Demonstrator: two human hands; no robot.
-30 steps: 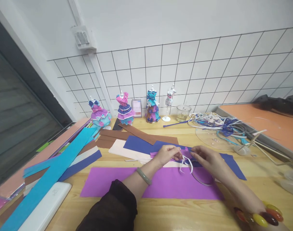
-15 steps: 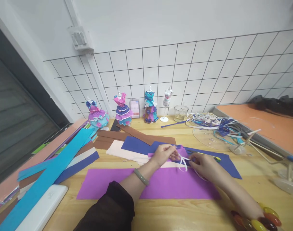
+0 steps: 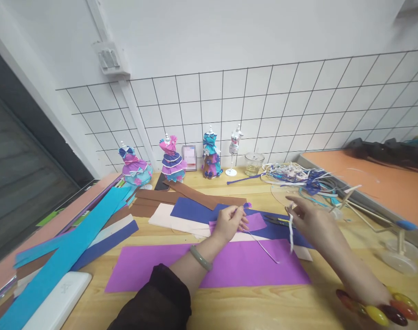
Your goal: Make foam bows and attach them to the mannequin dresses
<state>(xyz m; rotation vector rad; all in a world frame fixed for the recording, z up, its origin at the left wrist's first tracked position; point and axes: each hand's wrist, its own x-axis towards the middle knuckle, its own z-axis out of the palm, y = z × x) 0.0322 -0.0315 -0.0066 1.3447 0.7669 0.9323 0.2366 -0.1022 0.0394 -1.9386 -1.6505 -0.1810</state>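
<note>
My left hand [image 3: 228,221] is closed above the sheets, its fingertips pinching a small purple paper piece [image 3: 249,205]. From below that hand a thin white cord [image 3: 266,250] trails over the large purple paper [image 3: 154,266]. Farther right and raised, my right hand [image 3: 308,219] pinches a short white ribbon [image 3: 291,231] that hangs from its fingertips. Scissors [image 3: 277,221] with some yellow on them lie between the hands on dark blue paper [image 3: 191,210]. A smaller purple sheet [image 3: 257,222] sits just behind my left fingers.
Dressed miniature mannequins [image 3: 173,160] and a bare one [image 3: 234,144] line the wall. Near them stands a glass cup [image 3: 254,163]. Tangled ribbons [image 3: 294,176] and a wooden stand [image 3: 370,220] are on the right. Blue strips [image 3: 74,243] lie over a white device [image 3: 63,298] at left.
My right hand has moved right and up, away from my left, carrying the white ribbon. The white loop between the hands is gone. My left hand keeps nearly the same place.
</note>
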